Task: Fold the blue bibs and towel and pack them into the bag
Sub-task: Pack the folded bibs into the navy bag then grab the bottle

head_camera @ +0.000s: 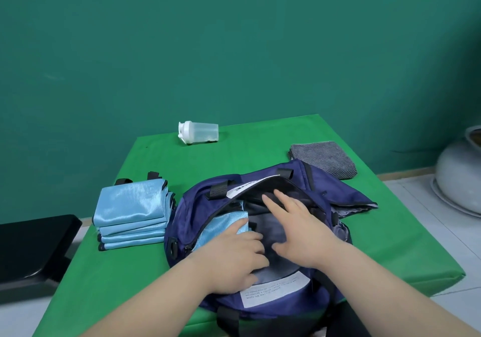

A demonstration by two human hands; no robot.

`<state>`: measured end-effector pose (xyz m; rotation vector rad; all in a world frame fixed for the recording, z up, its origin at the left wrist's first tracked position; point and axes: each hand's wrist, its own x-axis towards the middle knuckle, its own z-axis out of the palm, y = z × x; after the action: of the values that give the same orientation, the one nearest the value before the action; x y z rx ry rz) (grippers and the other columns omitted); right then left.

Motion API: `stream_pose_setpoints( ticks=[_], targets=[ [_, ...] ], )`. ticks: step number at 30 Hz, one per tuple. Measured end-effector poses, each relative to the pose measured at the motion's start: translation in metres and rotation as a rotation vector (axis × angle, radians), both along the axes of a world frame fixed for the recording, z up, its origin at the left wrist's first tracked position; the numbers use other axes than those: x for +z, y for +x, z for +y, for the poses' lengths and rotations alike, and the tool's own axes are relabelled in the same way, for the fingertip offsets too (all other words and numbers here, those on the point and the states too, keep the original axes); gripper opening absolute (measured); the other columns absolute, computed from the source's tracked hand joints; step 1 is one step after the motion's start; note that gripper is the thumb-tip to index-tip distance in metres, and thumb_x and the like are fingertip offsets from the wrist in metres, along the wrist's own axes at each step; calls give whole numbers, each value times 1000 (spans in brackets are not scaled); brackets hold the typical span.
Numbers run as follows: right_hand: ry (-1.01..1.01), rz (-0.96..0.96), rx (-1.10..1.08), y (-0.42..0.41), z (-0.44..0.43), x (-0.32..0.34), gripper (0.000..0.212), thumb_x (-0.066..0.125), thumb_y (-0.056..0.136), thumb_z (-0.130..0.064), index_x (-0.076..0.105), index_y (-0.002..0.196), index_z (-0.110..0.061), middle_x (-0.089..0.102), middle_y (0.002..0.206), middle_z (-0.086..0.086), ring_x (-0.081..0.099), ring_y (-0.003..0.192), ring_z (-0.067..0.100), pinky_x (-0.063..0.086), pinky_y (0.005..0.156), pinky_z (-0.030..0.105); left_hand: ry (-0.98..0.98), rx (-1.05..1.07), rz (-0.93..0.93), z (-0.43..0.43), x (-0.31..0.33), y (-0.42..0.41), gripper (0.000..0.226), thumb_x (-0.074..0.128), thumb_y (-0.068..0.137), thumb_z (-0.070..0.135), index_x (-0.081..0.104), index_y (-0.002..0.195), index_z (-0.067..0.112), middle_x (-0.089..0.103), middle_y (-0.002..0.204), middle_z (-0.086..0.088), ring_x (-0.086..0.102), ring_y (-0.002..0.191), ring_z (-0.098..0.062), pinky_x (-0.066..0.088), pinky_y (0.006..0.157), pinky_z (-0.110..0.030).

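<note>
Inside the bag (197, 206), a blue bib (223, 226) lies under the left hand (234, 256), grip unclear, nine o'clock of the splayed right hand (299, 230).

Bare left hand (234, 256) and bare right hand (299, 227). Behind the fingers (270, 201), the left forearm (161, 292) and right forearm (377, 279) show uncovered, sleeveless to the picture's edge.
</note>
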<state>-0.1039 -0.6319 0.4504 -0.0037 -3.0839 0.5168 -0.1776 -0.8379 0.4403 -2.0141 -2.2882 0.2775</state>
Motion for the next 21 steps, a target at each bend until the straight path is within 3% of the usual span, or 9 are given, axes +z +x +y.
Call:
stream_pose_setpoints(
  ticks=[3, 7, 12, 14, 18, 21],
  targets=[
    [-37, 5, 4, 9, -6, 2, 101, 66, 83, -41, -4, 155, -44, -7, 165, -12, 1, 152, 16, 33, 116, 37, 45, 47, -42, -13, 10, 5, 39, 37, 88, 46, 67, 111, 34, 63, 115, 13, 43, 135, -16, 20, 120, -50],
    [-100, 71, 58, 8, -27, 12, 95, 66, 83, -40, 5, 156, -43, 3, 164, -15, 7, 151, 10, 31, 117, 34, 148, 117, -6, -45, 25, 10, 29, 48, 84, 47, 68, 103, 39, 62, 110, 20, 45, 129, -8, 26, 119, -40],
    [-243, 201, 178, -8, -72, 35, 73, 64, 88, -31, 30, 151, -43, 29, 153, -24, 21, 139, -12, 12, 112, 6, 294, 242, -47, -104, 34, 2, 28, 55, 85, 47, 66, 111, 41, 62, 117, 19, 49, 129, -10, 35, 115, -34],
    [-309, 225, 215, -18, -97, 43, 67, 65, 88, -29, 37, 148, -41, 37, 147, -25, 26, 134, -14, 12, 110, 3, 328, 321, -84, -134, 33, -7, 30, 57, 86, 47, 65, 114, 39, 61, 122, 17, 49, 129, -9, 34, 113, -28],
    [-383, 187, 258, -44, -148, 53, 62, 64, 89, -32, 44, 147, -31, 48, 144, -17, 42, 132, -1, 30, 111, 16, 414, 546, -161, -194, 28, -28, 35, 52, 90, 52, 59, 123, 42, 54, 133, 18, 47, 130, -6, 35, 110, -26],
    [-33, 279, 145, -64, -184, 65, 48, 52, 90, -39, 54, 136, -29, 61, 122, -5, 55, 112, 23, 47, 95, 37, 532, 700, -222, -225, 30, -44, 37, 55, 90, 49, 61, 125, 39, 50, 135, 22, 45, 126, 2, 33, 106, -16]
  ],
)
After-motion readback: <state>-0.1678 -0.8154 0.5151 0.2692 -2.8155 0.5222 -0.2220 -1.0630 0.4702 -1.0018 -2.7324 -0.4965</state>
